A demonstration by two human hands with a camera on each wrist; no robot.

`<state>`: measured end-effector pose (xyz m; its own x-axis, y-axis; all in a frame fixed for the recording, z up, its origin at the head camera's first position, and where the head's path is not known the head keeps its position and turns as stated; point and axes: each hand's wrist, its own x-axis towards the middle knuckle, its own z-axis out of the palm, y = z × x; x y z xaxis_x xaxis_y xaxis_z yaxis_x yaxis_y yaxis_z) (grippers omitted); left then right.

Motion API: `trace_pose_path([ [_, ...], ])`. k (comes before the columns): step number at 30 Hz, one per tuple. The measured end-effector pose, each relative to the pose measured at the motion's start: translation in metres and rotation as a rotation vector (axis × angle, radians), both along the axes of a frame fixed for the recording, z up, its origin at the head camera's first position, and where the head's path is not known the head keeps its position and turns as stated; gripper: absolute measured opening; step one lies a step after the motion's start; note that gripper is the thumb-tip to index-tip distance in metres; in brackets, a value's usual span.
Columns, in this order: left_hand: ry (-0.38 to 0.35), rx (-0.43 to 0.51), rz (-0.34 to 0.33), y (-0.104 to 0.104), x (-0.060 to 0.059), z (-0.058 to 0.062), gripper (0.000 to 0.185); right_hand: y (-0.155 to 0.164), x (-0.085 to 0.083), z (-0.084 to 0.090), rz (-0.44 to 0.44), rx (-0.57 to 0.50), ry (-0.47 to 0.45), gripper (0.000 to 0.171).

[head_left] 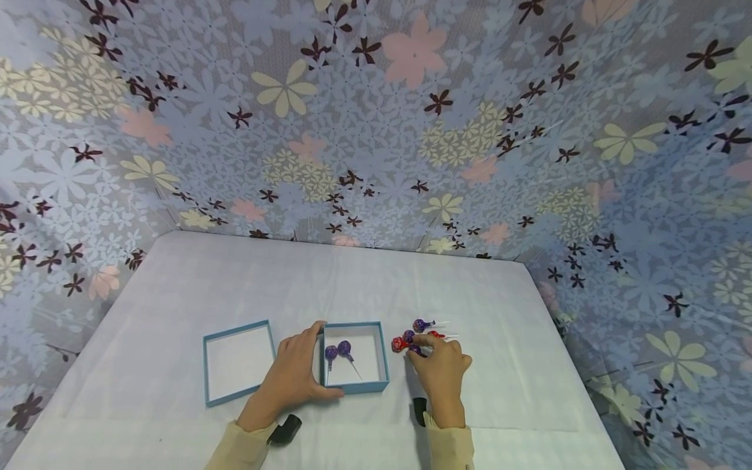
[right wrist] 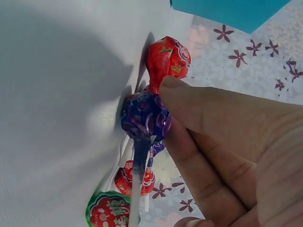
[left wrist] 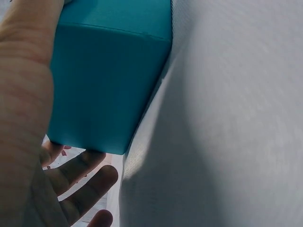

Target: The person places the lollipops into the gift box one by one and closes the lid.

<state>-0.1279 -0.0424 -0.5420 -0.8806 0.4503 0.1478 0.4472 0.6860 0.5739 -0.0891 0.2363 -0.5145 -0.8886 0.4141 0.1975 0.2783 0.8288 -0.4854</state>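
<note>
My left hand (head_left: pixel 296 367) grips the left side of an open blue box (head_left: pixel 384 356), thumb at its near side and fingers at the far corner. Two purple-wrapped lollipops (head_left: pixel 344 348) lie in the box's left half. In the left wrist view the teal outer wall (left wrist: pixel 99 85) sits between thumb and fingers. Right of the box, my right hand (head_left: pixel 442 367) pinches a purple lollipop (right wrist: pixel 144 116) between thumb and fingers. Its white stick points down in the right wrist view. A red lollipop (right wrist: pixel 165 59) lies right beside the thumb tip.
More lollipops lie around the right hand: a purple one (head_left: pixel 420 325) behind, a red one (right wrist: pixel 125 178), and a green-and-red one (right wrist: pixel 109 211). Left of the box lies a shallow blue-rimmed lid (head_left: pixel 237 331), white inside. A white cloth covers the table (head_left: pixel 329 274); flowered fabric surrounds it.
</note>
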Motion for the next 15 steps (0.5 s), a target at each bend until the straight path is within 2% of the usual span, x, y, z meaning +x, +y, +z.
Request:
trace_pose_path([
  [15,-0.014,-0.008,0.001,0.0003,-0.0004,-0.0006,0.137,0.0062,0.0020,-0.0020,-0.015,-0.011,-0.033,0.028],
])
